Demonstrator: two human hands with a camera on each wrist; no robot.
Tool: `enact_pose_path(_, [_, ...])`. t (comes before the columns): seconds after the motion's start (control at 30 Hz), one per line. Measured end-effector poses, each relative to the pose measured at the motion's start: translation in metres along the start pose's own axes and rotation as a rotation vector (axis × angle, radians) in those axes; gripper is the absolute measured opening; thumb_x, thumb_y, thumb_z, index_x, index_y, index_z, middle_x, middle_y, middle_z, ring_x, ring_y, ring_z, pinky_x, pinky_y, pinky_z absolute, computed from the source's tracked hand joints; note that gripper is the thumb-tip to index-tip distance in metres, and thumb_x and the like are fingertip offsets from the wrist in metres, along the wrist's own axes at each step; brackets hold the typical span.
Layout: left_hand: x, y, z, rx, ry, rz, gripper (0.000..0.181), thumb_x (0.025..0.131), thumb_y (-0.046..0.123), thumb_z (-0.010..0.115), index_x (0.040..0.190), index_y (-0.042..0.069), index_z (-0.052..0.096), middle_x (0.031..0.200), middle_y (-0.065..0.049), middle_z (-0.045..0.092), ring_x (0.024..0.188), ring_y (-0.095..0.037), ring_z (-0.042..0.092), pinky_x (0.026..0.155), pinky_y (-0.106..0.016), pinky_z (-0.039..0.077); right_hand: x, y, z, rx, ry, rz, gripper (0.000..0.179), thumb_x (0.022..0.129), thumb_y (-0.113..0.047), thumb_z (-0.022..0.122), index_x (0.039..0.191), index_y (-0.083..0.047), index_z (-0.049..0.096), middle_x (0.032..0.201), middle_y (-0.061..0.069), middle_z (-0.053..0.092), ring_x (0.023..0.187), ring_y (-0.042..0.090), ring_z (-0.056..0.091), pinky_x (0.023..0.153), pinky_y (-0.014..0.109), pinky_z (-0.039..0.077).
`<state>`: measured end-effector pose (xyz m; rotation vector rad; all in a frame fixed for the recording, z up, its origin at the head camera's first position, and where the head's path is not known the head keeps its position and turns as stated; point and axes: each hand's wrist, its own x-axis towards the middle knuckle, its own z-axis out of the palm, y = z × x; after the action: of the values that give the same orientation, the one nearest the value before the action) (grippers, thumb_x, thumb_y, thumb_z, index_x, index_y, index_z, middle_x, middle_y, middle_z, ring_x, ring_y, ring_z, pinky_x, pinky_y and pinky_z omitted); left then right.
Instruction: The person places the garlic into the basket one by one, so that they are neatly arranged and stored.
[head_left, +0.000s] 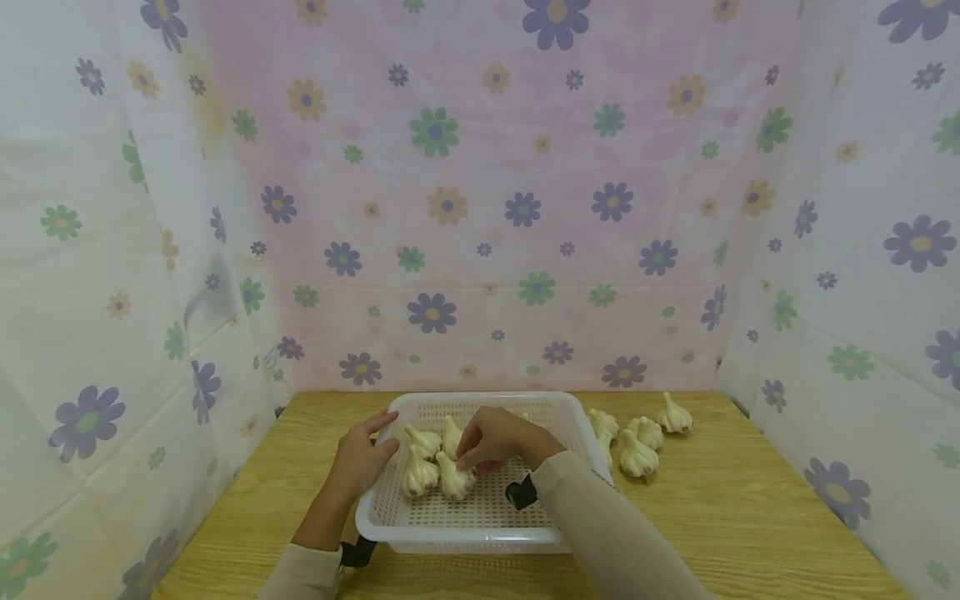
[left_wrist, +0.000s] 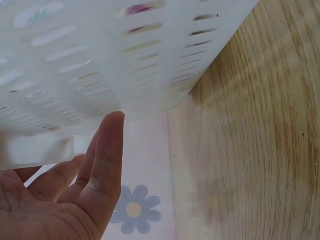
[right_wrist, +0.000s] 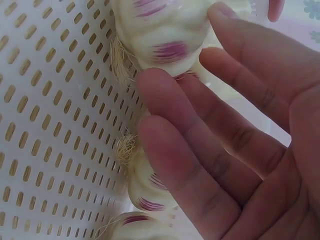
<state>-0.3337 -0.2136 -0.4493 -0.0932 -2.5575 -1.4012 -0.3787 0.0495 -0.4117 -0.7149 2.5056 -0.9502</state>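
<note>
Tabletop point(head_left: 757, 492) below, right hand point(head_left: 498, 437) bends over garlic point(head_left: 456, 482).

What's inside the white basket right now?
At least four garlic bulbs are in the white basket; whatever lies behind the right hand and sleeve can't be seen.

No words, labels, brand names, numbers or signs can be read anywhere in the three views, whether seen from the head, the left wrist or the right wrist.
</note>
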Motion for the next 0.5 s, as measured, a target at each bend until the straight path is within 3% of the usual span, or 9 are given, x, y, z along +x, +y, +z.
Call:
enact_pose_path(0.3, [-0.0006, 0.0012, 0.0001, 0.001, 0.008, -0.006, 0.053, 0.092, 0.013, 0.062, 0.145, 0.010, 0.061, 0.162, -0.005, 0.046, 0.104, -0.031, 0.074, 0.069, -0.034, 0.062, -0.0029, 0.0011, 0.0007, 0.056, -0.068, -0.002, 0.028, 0.075, -0.015, 0.092, 0.101, -0.016, 0.080, 0.089, -0.001, 0.077, 0.076, 0.025, 0.076, 0.069, 0.042, 0.064])
enact_pose_path(0.5, [-0.0005, 0.0012, 0.0006, -0.007, 0.007, -0.007, 0.053, 0.092, 0.014, 0.062, 0.146, 0.010, 0.061, 0.162, -0.004, 0.046, 0.107, -0.033, 0.073, 0.070, -0.034, 0.062, -0.0039, 0.0004, 0.0004, -0.006, -0.047, 0.005, 0.031, 0.075, -0.015, 0.091, 0.104, -0.015, 0.079, 0.092, -0.003, 0.075, 0.075, 0.021, 0.075, 0.069, 0.039, 0.063])
